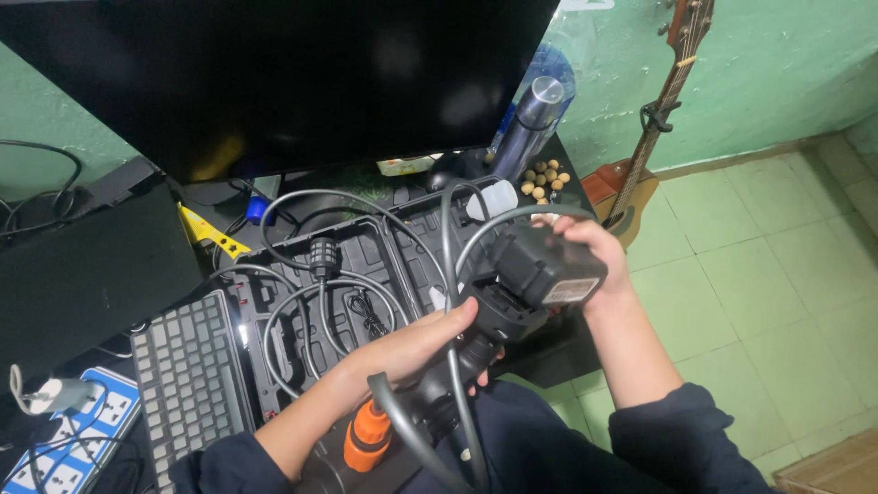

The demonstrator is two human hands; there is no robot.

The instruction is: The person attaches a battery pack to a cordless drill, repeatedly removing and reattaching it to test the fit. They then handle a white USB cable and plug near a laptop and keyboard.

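both hands curled closed, left hand (416, 348) low, right hand (590, 252) higher.

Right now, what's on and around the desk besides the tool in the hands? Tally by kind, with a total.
Monitors: 1
Keyboards: 1
Power strips: 1
Open tool cases: 1
Metal flasks: 1
Guitars: 1
Yellow clamps: 1
Total: 7
The left hand and right hand both grip the black corded tool.

- Rough mint-green plastered wall (786, 73), 12 to 3 o'clock
- Pale green square-tiled floor (777, 274), 3 to 5 o'clock
- Brown wooden acoustic guitar (640, 174) leaning on wall, 2 o'clock
- Large black flat monitor (274, 73), 11-12 o'clock
- Black desk (91, 265), 9 o'clock
- Dim, even light
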